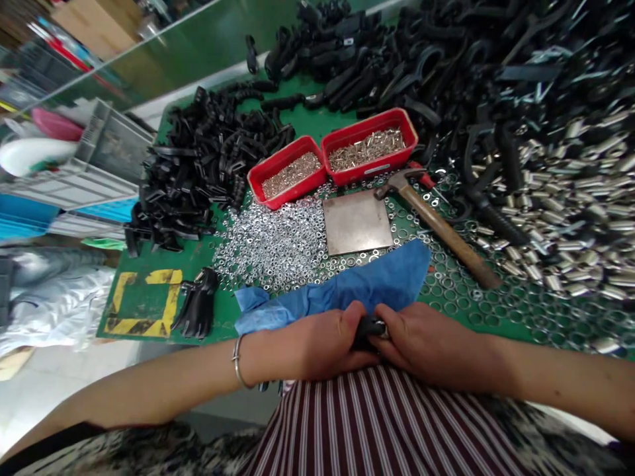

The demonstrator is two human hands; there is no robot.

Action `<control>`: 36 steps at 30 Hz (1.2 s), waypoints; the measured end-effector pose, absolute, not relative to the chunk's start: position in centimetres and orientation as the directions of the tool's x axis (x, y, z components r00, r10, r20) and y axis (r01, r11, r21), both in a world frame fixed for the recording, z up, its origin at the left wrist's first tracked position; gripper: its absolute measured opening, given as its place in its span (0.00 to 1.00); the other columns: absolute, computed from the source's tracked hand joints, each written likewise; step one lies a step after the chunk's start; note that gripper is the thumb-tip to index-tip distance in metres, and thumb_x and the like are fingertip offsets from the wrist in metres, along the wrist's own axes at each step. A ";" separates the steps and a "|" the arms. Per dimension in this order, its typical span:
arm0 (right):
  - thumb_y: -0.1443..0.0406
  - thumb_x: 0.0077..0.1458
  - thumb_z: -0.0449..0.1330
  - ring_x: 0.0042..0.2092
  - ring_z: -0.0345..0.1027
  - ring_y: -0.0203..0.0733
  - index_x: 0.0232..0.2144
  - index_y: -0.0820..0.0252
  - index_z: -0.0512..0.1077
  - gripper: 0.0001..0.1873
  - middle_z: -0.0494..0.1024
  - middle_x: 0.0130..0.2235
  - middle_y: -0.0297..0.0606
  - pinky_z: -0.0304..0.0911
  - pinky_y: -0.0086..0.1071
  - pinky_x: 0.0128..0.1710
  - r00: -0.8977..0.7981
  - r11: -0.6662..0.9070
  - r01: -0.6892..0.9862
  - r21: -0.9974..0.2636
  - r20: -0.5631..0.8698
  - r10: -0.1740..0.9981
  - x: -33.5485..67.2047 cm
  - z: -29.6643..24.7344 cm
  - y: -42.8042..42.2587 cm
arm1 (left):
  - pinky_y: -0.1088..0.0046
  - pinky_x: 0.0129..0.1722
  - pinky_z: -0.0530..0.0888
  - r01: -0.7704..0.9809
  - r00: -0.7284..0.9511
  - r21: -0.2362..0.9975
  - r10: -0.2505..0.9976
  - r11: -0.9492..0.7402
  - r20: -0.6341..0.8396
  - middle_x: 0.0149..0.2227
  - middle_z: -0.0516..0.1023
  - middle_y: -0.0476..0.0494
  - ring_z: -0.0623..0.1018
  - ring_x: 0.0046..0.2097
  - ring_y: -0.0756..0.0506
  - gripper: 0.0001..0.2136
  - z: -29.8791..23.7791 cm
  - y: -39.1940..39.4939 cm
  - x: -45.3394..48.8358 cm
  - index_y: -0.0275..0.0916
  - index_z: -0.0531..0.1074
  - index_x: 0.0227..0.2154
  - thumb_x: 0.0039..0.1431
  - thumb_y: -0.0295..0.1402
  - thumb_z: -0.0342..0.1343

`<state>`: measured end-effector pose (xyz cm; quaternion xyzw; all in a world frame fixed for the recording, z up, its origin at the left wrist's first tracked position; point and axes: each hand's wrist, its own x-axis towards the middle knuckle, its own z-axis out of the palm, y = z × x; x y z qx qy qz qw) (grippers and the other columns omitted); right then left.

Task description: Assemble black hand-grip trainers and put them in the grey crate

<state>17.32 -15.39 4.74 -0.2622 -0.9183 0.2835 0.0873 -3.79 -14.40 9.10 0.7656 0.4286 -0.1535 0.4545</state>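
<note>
My left hand (312, 344) and my right hand (426, 344) meet at the table's near edge, both closed on one small black part (368, 328) with a bit of silver metal showing between the fingers. Most of that part is hidden by my fingers. A bracelet sits on my left wrist. Just beyond my hands lies a blue cloth (347, 291). Past it are a grey metal plate (357, 221) and a wooden-handled hammer (441, 228).
Two red trays (290, 173) (370, 145) hold small metal pieces. A heap of silver washers (272, 244) lies beside the plate. Black plastic handles are piled at left (208, 152) and back right (446, 59); metal tubes (580, 192) spread at right. Grey crates (99, 165) stand off the table's left.
</note>
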 end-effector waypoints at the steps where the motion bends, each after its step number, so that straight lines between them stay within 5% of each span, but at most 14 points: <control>1: 0.63 0.70 0.46 0.24 0.66 0.40 0.40 0.66 0.70 0.15 0.78 0.31 0.44 0.47 0.34 0.25 -0.840 0.686 0.449 -0.573 -0.009 0.543 17.2 4.8 -14.8 | 0.69 0.28 0.69 0.784 0.591 0.586 0.531 -0.202 -0.608 0.35 0.79 0.40 0.81 0.35 0.39 0.21 8.7 -13.9 -3.8 0.39 0.61 0.47 0.61 0.49 0.58; 5: 0.57 0.71 0.45 0.29 0.70 0.41 0.42 0.64 0.69 0.19 0.79 0.33 0.44 0.57 0.33 0.27 -0.762 0.445 0.516 -0.731 -0.156 0.628 18.3 5.9 -10.5 | 0.69 0.32 0.71 0.589 0.657 0.793 0.665 -0.157 -0.356 0.34 0.77 0.44 0.77 0.34 0.44 0.18 6.8 -10.9 -3.7 0.40 0.63 0.43 0.63 0.50 0.55; 8: 0.49 0.68 0.48 0.34 0.74 0.42 0.47 0.59 0.70 0.22 0.81 0.38 0.42 0.66 0.35 0.34 -0.651 0.176 0.421 -0.890 -0.161 0.742 20.2 6.0 -7.1 | 0.68 0.38 0.73 0.427 0.504 0.897 0.854 -0.116 -0.129 0.35 0.77 0.44 0.77 0.37 0.45 0.16 5.7 -9.1 -3.7 0.40 0.64 0.42 0.70 0.49 0.44; 11: 0.41 0.64 0.48 0.43 0.76 0.46 0.52 0.54 0.70 0.29 0.81 0.46 0.44 0.71 0.40 0.43 -0.285 -0.003 0.081 -0.997 -0.026 0.958 20.6 4.9 -5.6 | 0.69 0.32 0.73 0.320 0.376 0.947 0.919 -0.010 -0.117 0.25 0.75 0.50 0.77 0.29 0.46 0.18 4.9 -8.6 -3.4 0.41 0.64 0.40 0.72 0.48 0.38; 13: 0.40 0.63 0.47 0.50 0.75 0.48 0.53 0.53 0.69 0.31 0.79 0.52 0.45 0.71 0.44 0.47 -0.101 -0.055 -0.143 -0.988 -0.041 0.994 19.2 4.1 -5.8 | 0.71 0.26 0.71 0.283 0.354 0.958 0.924 0.040 -0.143 0.20 0.72 0.53 0.74 0.23 0.47 0.18 4.4 -8.9 -2.7 0.41 0.64 0.39 0.72 0.50 0.38; 17: 0.41 0.66 0.41 0.58 0.70 0.49 0.58 0.53 0.67 0.33 0.74 0.59 0.46 0.70 0.47 0.52 -0.224 -0.168 -0.262 -0.950 -0.110 0.968 15.5 4.1 -6.4 | 0.71 0.22 0.70 0.259 0.315 0.962 0.933 0.092 -0.174 0.20 0.72 0.54 0.73 0.20 0.47 0.19 4.1 -9.4 -1.0 0.42 0.64 0.46 0.70 0.52 0.40; 23: 0.43 0.66 0.44 0.54 0.72 0.48 0.56 0.56 0.67 0.31 0.73 0.59 0.48 0.71 0.46 0.51 -0.091 -0.058 -0.136 -0.989 -0.046 0.995 16.5 3.6 -4.2 | 0.70 0.24 0.72 0.390 0.317 0.918 0.926 0.071 -0.206 0.25 0.77 0.49 0.78 0.24 0.44 0.21 3.5 -6.0 -2.4 0.42 0.65 0.48 0.70 0.52 0.39; 27: 0.48 0.64 0.54 0.49 0.75 0.44 0.48 0.56 0.71 0.21 0.78 0.53 0.44 0.71 0.42 0.48 0.039 0.005 -0.070 -0.998 0.002 0.999 19.2 2.3 -1.6 | 0.64 0.42 0.74 0.712 0.186 0.694 0.982 -0.104 -0.044 0.39 0.81 0.35 0.81 0.42 0.39 0.18 1.8 -0.7 -4.1 0.36 0.71 0.42 0.71 0.44 0.41; 30: 0.53 0.63 0.56 0.46 0.74 0.45 0.44 0.57 0.73 0.16 0.80 0.46 0.43 0.70 0.41 0.46 0.022 0.105 0.217 -0.971 0.112 0.993 20.3 2.0 2.0 | 0.63 0.46 0.73 0.825 0.255 0.539 0.963 -0.173 -0.082 0.40 0.81 0.31 0.80 0.44 0.37 0.18 1.3 2.5 -4.1 0.35 0.73 0.38 0.71 0.43 0.43; 33: 0.59 0.63 0.56 0.44 0.72 0.49 0.38 0.60 0.77 0.13 0.81 0.42 0.44 0.63 0.46 0.50 -0.195 0.313 0.636 -0.706 0.246 0.950 20.8 2.2 6.7 | 0.64 0.43 0.74 0.886 0.332 0.384 0.933 -0.259 -0.138 0.38 0.81 0.31 0.81 0.42 0.37 0.18 2.3 4.6 -3.7 0.34 0.76 0.35 0.68 0.44 0.48; 36: 0.62 0.63 0.56 0.46 0.66 0.51 0.33 0.62 0.80 0.14 0.79 0.39 0.48 0.57 0.47 0.54 -0.408 0.470 0.810 -0.349 0.239 0.881 20.2 2.1 11.5 | 0.63 0.41 0.74 0.923 0.336 0.230 0.937 -0.308 -0.094 0.36 0.81 0.30 0.81 0.41 0.36 0.14 4.1 7.5 -3.6 0.33 0.77 0.35 0.67 0.38 0.52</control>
